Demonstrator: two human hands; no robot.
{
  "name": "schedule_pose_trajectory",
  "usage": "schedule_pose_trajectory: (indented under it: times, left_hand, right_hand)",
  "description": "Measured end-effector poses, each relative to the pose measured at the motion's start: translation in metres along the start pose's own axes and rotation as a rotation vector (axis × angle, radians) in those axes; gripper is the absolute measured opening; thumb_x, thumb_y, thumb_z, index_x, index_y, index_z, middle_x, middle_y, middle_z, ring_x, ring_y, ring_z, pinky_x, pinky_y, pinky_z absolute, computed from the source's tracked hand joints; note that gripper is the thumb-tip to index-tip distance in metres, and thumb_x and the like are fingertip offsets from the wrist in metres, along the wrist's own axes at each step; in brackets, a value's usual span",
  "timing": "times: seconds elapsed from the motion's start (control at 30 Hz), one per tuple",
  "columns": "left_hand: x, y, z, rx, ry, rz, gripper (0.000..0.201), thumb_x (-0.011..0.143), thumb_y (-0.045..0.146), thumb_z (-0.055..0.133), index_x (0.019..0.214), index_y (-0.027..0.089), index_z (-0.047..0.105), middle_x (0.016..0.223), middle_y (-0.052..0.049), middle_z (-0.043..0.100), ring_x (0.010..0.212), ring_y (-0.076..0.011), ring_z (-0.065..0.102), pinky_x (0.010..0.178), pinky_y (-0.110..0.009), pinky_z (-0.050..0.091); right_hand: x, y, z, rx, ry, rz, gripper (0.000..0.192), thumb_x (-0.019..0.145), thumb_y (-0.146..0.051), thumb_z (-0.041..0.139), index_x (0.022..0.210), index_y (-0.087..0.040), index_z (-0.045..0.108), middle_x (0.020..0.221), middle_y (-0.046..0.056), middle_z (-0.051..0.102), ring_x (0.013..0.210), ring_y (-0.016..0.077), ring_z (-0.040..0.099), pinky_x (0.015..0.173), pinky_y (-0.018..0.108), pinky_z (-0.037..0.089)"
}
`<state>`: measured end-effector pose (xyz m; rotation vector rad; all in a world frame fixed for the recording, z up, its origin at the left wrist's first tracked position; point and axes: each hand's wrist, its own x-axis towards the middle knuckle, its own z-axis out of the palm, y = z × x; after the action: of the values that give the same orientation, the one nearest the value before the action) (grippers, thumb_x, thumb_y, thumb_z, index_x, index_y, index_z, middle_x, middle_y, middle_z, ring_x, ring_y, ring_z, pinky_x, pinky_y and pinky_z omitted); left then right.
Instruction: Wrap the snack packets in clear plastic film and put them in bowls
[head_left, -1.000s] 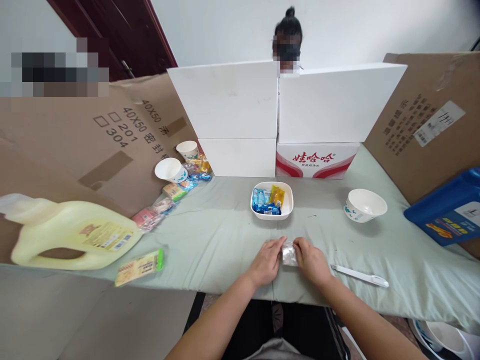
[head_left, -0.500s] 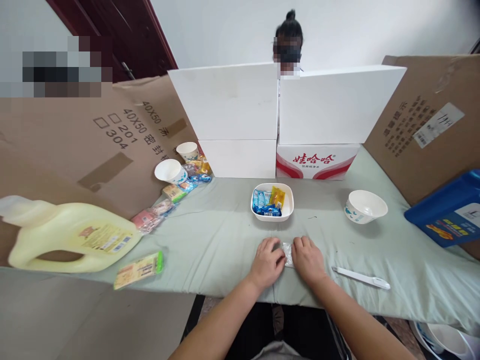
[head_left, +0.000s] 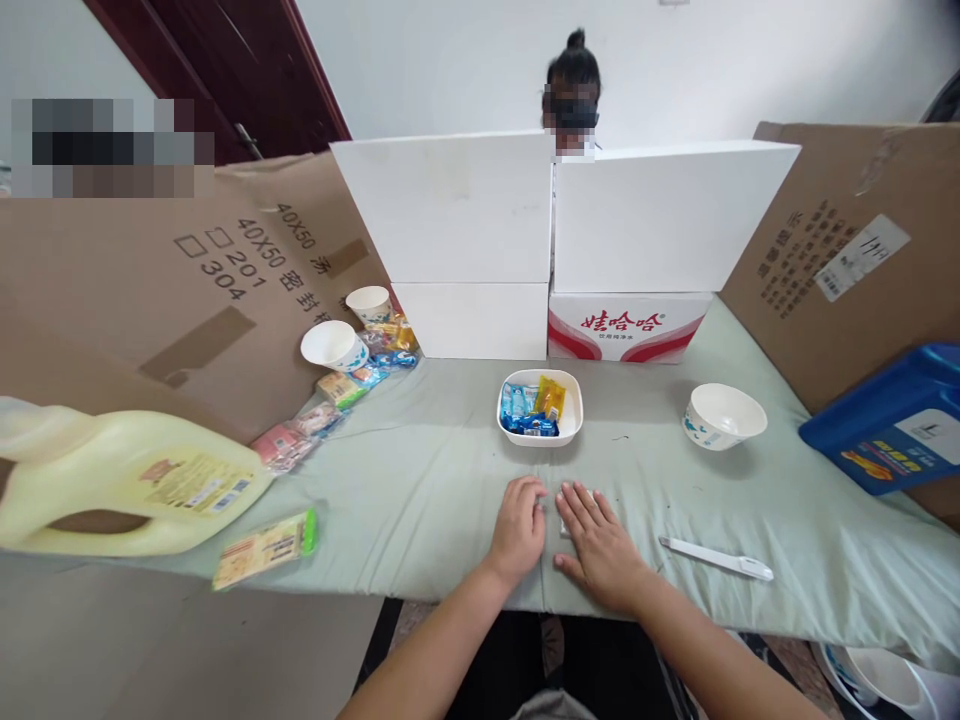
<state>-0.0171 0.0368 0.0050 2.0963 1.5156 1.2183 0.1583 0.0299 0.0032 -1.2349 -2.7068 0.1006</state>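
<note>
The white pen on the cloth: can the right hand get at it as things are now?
Probably yes. The white pen lies in the open on the cloth, just to the right of the right hand, which rests flat with fingers spread. Nothing stands between them.

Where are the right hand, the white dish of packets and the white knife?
right hand (head_left: 600,545), head view, back of the flat palm.
white dish (head_left: 576,425), head view, right rim.
white knife (head_left: 716,558), head view, middle of its length.
</note>
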Motion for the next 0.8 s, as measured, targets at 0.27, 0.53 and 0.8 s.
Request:
schedule_pose_trajectory:
  times: [0.27,0.53,0.8]
  left_hand:
    - [0.000,-0.011,0.000,-0.011,0.050,-0.008,0.014,0.085,0.016,0.047,0.094,0.020,0.057,0.101,-0.007,0.059,0.098,-0.0221,0.059,0.088,-0.041,0.051]
    - [0.005,-0.012,-0.001,-0.005,-0.030,-0.001,0.014,0.087,0.020,0.047,0.085,0.022,0.061,0.097,-0.007,0.061,0.095,-0.0232,0.059,0.083,-0.039,0.052]
    - [0.009,-0.008,-0.001,-0.010,-0.070,0.022,0.012,0.084,0.016,0.049,0.080,0.021,0.059,0.088,-0.005,0.062,0.088,-0.0224,0.058,0.077,-0.036,0.050]
  right_hand:
    - [0.000,-0.002,-0.009,0.056,0.006,0.051,0.057,0.091,-0.039,0.049,0.142,-0.015,0.040,0.150,0.011,0.037,0.139,0.0265,0.030,0.112,0.047,0.028]
    - [-0.014,0.070,-0.045,0.047,0.373,0.095,0.024,0.092,-0.021,0.043,0.094,-0.024,0.067,0.093,0.001,0.072,0.085,0.0126,0.065,0.078,0.024,0.051]
    - [-0.004,0.233,-0.138,-0.184,0.438,0.568,0.020,0.090,-0.026,0.052,0.095,-0.017,0.069,0.105,0.013,0.066,0.103,0.0265,0.057,0.089,0.043,0.044]
